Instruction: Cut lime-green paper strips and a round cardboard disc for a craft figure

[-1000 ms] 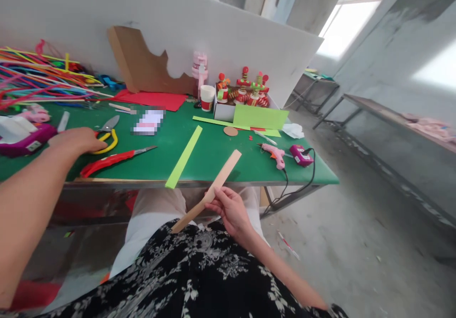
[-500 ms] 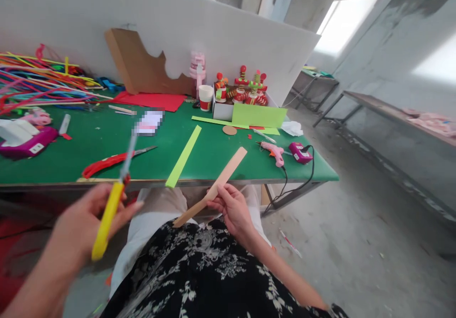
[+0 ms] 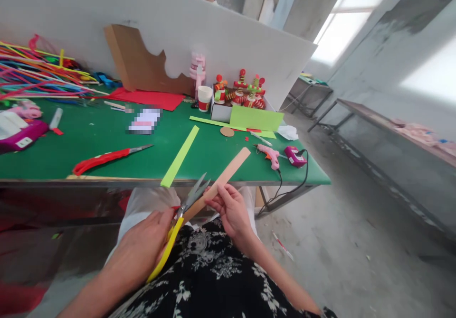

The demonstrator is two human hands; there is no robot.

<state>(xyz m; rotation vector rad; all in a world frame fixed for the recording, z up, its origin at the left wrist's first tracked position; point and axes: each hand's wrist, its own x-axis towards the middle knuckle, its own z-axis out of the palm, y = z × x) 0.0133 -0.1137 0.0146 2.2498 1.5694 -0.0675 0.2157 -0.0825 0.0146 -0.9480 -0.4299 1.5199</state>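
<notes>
My left hand [image 3: 147,242] is closed around the yellow-handled scissors [image 3: 171,242], whose blades are parted and point up and away from me. Those blades lie beside and partly over a tan strip of card or foam [image 3: 231,166]; I cannot tell whether the strip is between them. My right hand [image 3: 231,209] pinches this strip near its middle, its far end reaching over the table edge. On the table in front lie a bright green strip [image 3: 181,155] and a red-handled pair of scissors [image 3: 107,160].
On the green table [image 3: 128,147] are a pink glue gun [image 3: 270,155] with its cord, a purple block [image 3: 295,156], a tan disc [image 3: 227,132] and a paper cup [image 3: 204,98]. A box [image 3: 221,112] holds several red figures. Pipe cleaners [image 3: 39,73] pile up at left.
My left hand has brought the yellow-handled scissors rightward and down to the tan strip, and the blades now show parted. My right hand keeps hold of the strip.
</notes>
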